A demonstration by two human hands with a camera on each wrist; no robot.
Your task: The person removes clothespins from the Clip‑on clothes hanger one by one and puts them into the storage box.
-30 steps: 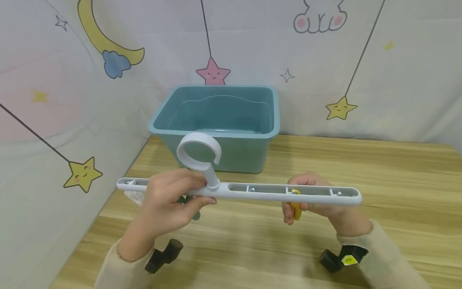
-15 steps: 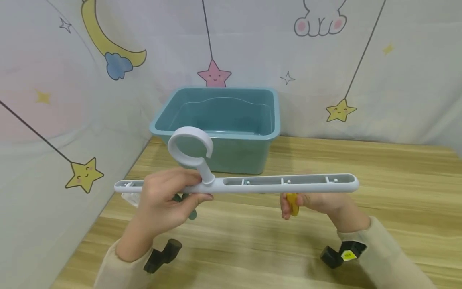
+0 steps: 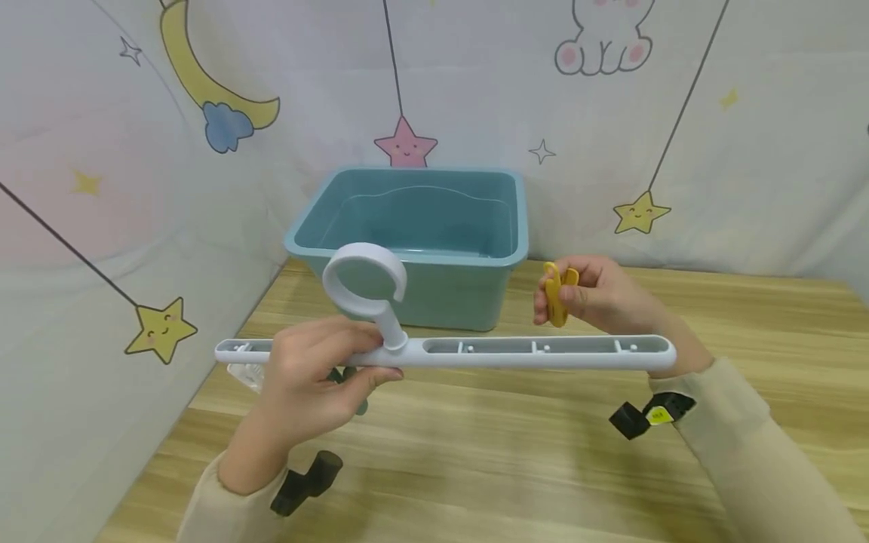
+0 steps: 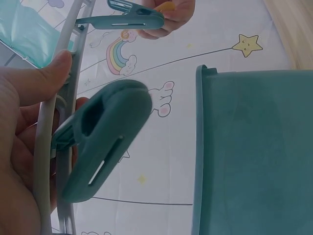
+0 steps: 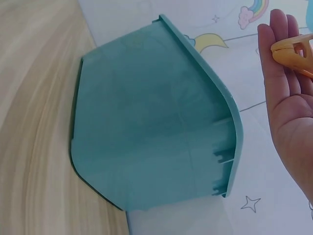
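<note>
My left hand (image 3: 312, 385) grips a white clip hanger (image 3: 489, 354) at its middle, thumb underneath, beside the round hook (image 3: 363, 279). The bar lies roughly level above the table. Green clothespins hang from it: one close to the left fingers (image 4: 112, 132) and another farther along (image 4: 127, 20). A clear clothespin (image 3: 246, 375) hangs near the bar's left end. Beyond the bar's right part, my right hand (image 3: 600, 294) pinches a yellow clothespin (image 3: 557, 296) between thumb and fingers. In the right wrist view the yellow clothespin (image 5: 292, 53) lies against the fingers, partly cut off by the frame.
A teal plastic bin (image 3: 407, 290) stands behind the hanger against the back curtain, on the wood-grain table (image 3: 475, 460). Printed cloth (image 3: 468, 75) hangs behind and along the left side. Each wrist carries a black camera mount (image 3: 305, 483).
My right hand has risen from below the bar to beyond and above it, carrying the yellow clothespin into plain sight. The left hand and hanger have shifted only slightly.
</note>
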